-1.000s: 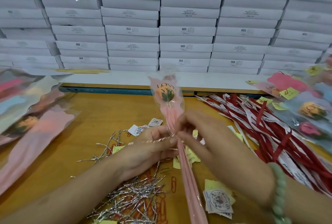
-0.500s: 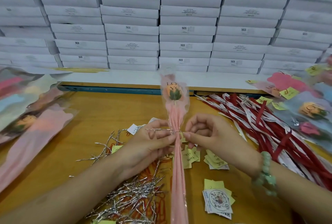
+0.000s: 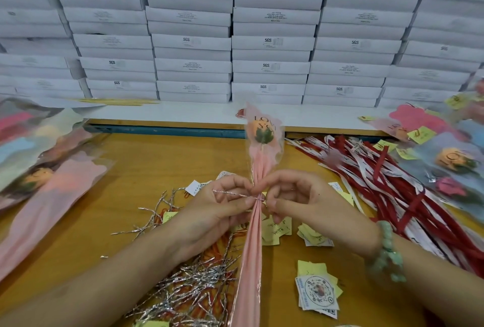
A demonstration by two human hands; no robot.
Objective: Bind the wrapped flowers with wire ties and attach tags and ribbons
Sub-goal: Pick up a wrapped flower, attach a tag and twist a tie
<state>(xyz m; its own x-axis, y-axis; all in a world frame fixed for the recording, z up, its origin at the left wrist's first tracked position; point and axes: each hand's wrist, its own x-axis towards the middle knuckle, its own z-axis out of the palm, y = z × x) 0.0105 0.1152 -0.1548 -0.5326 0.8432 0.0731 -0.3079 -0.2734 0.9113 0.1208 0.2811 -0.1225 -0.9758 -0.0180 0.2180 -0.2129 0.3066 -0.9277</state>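
Wooden table point(image 3: 157, 169), wire ties point(image 3: 188, 287), stacked boxes point(image 3: 272, 43)

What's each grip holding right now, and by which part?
The left hand grips the wrapped flower at its gathered neck, below the bloom. The right hand pinches the wire tie where it crosses that neck.

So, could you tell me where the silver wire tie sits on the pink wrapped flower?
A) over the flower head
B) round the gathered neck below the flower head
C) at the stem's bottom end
B: the silver wire tie circles the pinched neck of the pink wrapped flower, between the left hand and the right hand.
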